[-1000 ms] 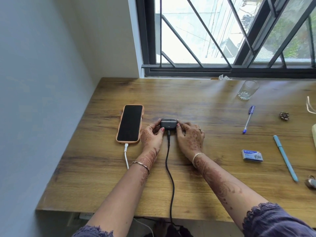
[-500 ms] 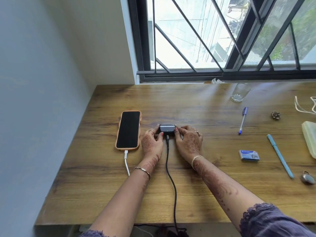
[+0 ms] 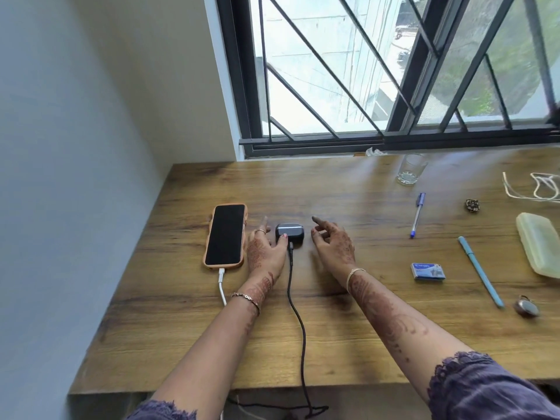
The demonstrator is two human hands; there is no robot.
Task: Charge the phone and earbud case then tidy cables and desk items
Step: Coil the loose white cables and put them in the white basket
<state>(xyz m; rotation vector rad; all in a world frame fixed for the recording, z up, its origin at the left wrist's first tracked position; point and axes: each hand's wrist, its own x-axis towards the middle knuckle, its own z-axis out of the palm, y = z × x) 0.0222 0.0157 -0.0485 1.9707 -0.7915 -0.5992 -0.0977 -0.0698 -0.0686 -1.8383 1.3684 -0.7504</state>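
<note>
Charging looks done: the black phone in an orange case (image 3: 225, 236) lies face up at the left of the wooden desk (image 3: 333, 344), with a white cable (image 3: 222, 286) in its near end. Just beside it sits the dark rounded earbud case (image 3: 289, 233), black cable (image 3: 295, 307) plugged in. The left hand (image 3: 263, 253), fingers loose, touches that case with its thumb tip, probably to steady it. The right hand (image 3: 335, 247) hovers close by, fingers apart, holding nothing. A light blue pen (image 3: 480, 274) waits for tidying.

Bright daylight, wide-angle head view
Light pours through the window (image 3: 333, 71), overexposed in its panes, and lays a pale sheen on the far desk (image 3: 303, 183). Soft shadows lie under both forearms (image 3: 388, 316). Straight lines bow toward the edges; the right hand (image 3: 333, 247) looks slightly blurred.
</note>
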